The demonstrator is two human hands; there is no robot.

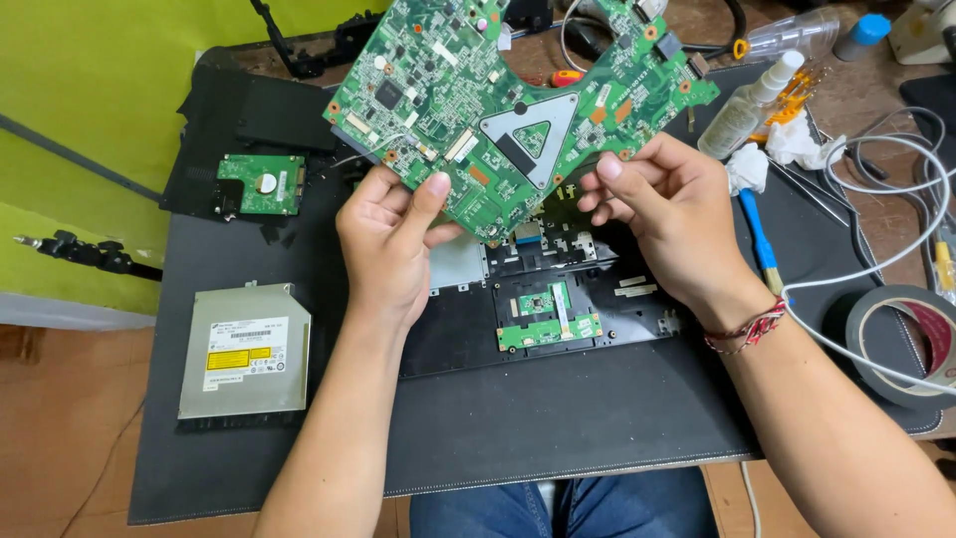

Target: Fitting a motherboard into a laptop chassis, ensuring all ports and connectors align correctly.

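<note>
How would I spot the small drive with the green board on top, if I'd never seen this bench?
Start at the dark mat covering the table and go to its far left corner. There, left of the left hand, lies a small hard drive. Unlike the bigger silver optical drive nearer the person, its upper face is a green circuit board.
</note>
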